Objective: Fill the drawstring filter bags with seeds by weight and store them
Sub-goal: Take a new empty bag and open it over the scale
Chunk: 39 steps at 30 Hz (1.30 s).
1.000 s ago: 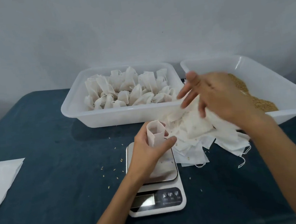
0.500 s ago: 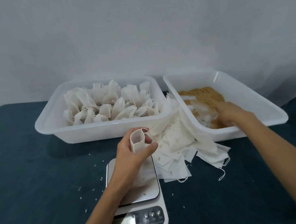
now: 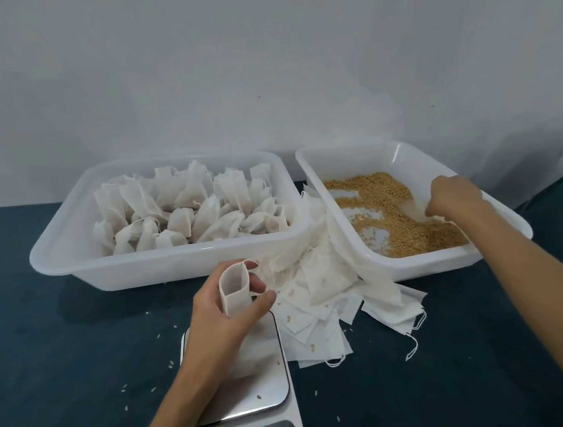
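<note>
Above the scale [image 3: 241, 382], the left hand [image 3: 214, 319] pinches a small white bag [image 3: 234, 292] upright, mouth held open. Flat empty bags [image 3: 329, 294] lie heaped beside it. Farther back, the right hand [image 3: 454, 198], fingers curled, digs into tan seeds [image 3: 393, 209] in the right tray [image 3: 426, 264]; filled bags [image 3: 187, 208] crowd the left tray [image 3: 175, 263].

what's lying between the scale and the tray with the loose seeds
In the head view, a loose pile of empty filter bags lies between the scale and the seed tray.
</note>
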{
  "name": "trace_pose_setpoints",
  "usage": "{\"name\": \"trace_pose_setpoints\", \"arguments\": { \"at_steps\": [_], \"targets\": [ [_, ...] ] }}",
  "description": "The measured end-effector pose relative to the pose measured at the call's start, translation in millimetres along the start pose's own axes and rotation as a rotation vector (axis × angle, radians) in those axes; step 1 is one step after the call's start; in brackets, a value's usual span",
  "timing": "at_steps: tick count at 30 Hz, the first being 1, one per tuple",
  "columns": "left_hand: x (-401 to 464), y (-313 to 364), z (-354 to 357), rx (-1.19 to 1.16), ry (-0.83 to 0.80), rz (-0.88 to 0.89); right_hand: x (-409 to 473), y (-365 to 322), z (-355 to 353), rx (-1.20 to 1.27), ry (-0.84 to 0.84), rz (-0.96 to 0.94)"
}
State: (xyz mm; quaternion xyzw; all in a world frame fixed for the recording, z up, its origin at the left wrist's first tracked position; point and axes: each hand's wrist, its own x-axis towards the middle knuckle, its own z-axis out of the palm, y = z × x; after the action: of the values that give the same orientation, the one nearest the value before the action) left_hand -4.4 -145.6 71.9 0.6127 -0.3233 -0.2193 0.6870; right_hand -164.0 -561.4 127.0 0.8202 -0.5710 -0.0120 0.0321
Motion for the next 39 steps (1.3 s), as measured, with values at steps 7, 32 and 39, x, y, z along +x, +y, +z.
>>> {"name": "trace_pose_setpoints", "arguments": {
  "at_steps": [7, 32, 39],
  "targets": [
    [1.0, -6.8, -2.3, 0.048, -0.004, 0.009, 37.5, -33.6, 1.4, -0.055, 0.084, -0.033],
    [1.5, -10.4, -0.4, 0.037, -0.017, 0.02, 36.2, -88.7, 18.8, 0.005, 0.127, -0.485],
    [0.1, -7.6, -0.7, 0.015, -0.02, 0.013, 20.8, -97.6, 19.5, 0.269, 0.034, -0.41]
  ]
}}
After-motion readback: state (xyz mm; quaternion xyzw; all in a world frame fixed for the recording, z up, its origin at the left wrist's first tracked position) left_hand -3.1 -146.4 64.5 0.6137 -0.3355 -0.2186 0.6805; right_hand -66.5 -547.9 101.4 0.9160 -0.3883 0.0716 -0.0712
